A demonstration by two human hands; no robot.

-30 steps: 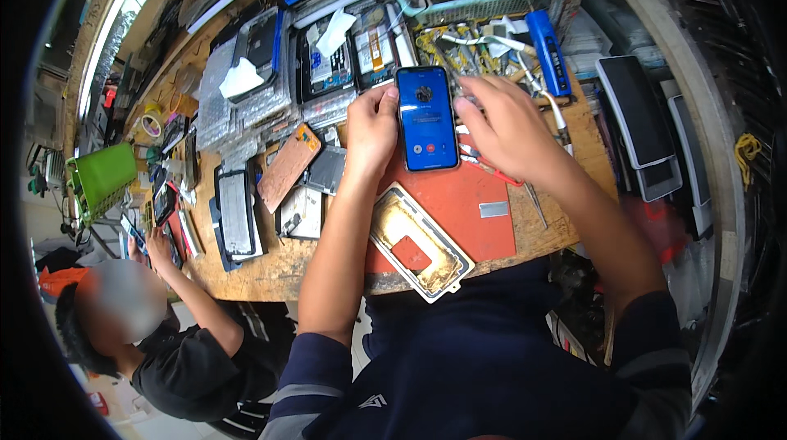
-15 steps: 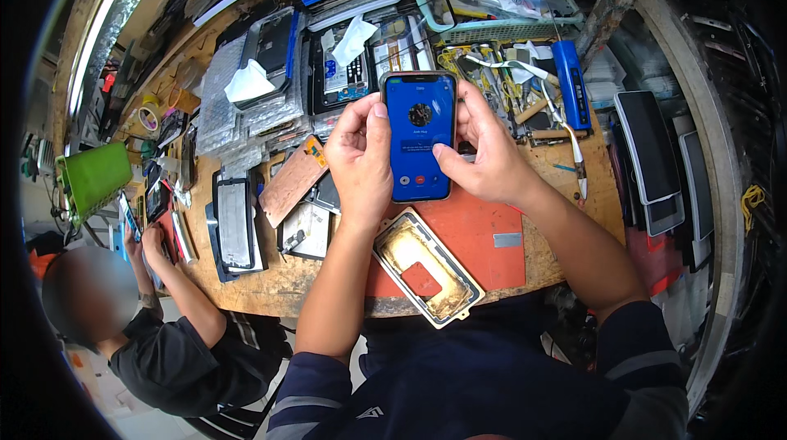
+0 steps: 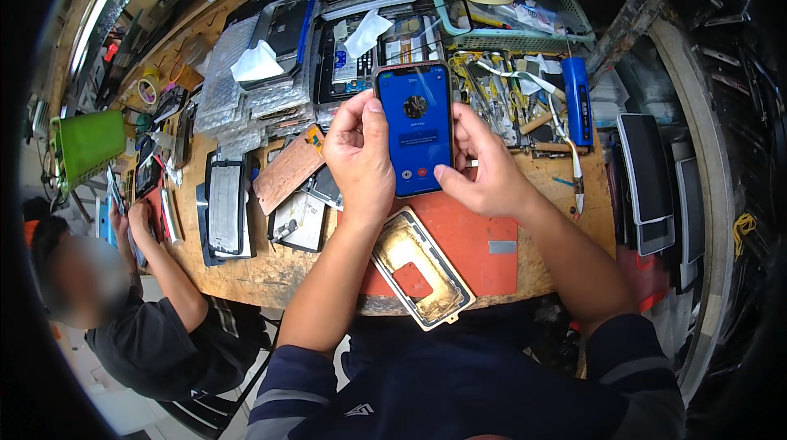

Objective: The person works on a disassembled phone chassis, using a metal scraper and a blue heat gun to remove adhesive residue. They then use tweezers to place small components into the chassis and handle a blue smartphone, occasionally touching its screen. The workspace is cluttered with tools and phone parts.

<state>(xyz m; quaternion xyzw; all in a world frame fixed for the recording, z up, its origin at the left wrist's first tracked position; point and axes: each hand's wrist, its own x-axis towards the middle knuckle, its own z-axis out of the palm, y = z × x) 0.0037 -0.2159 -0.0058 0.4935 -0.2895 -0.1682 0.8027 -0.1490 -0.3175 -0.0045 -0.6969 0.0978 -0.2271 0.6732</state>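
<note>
A smartphone (image 3: 416, 141) with a lit blue call screen is held upright between both hands above the bench. My left hand (image 3: 361, 149) grips its left edge, thumb along the side. My right hand (image 3: 484, 165) holds the right edge, and its thumb lies over the lower right of the screen, by the red round button. Below the phone, a gold metal frame (image 3: 443, 272) with a rectangular opening rests tilted on the red mat (image 3: 484, 243), its lower end at the bench's front edge. A pinkish-brown flat panel (image 3: 287, 173) lies beside my left hand.
Stacked device parts in bubble wrap (image 3: 238, 116) fill the back left. A teal basket (image 3: 566, 34) holds tape and tools. Near it stand a blue cylindrical tool (image 3: 578, 104) and several tweezers. Screens (image 3: 643, 169) stack at the right. Another person (image 3: 156, 325) works at the left.
My right thumb has slid from mid-screen down toward the lower right corner, near the red button. The whole view has shifted slightly; both hands still hold the phone.
</note>
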